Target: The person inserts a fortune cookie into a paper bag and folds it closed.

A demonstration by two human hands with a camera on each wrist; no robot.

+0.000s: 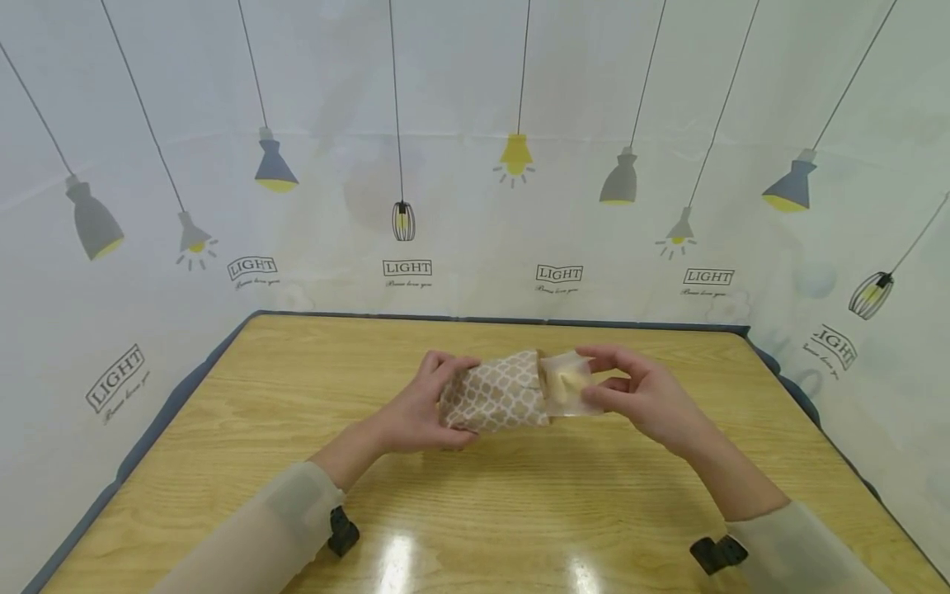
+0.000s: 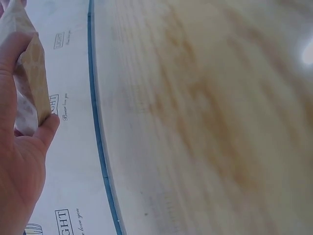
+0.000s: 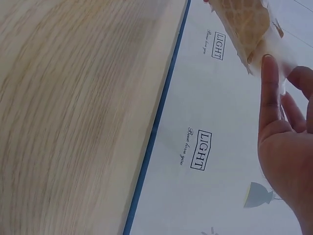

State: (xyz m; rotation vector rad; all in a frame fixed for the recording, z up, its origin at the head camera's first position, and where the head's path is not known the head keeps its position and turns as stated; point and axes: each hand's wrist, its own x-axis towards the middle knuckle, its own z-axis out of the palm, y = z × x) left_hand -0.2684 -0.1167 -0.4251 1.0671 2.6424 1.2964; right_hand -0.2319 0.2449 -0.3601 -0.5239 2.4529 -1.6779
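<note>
Patterned paper bag (image 1: pixel 499 394) over the wooden table (image 1: pixel 519 503), its mouth facing right. Left hand (image 1: pixel 416 414) is spread wide round the bag's closed-looking end, thumb along the near edge, fingers on the far one. Right hand (image 1: pixel 656 404) pinches the outer edge of a translucent packet (image 1: pixel 566 384) between thumb and fingers, a small gap between the tips; something pale yellow inside. Packet sits at the bag's mouth, its left edge out of sight; how deep it goes, I cannot tell. Main risk, to my eye: a packet corner snagging on the paper rim, tearing or creasing it if forced. A tighter left grip could crumple the bag and pinch the mouth narrow. Right hold is on the margin only; the film looks slick and could slip.
</note>
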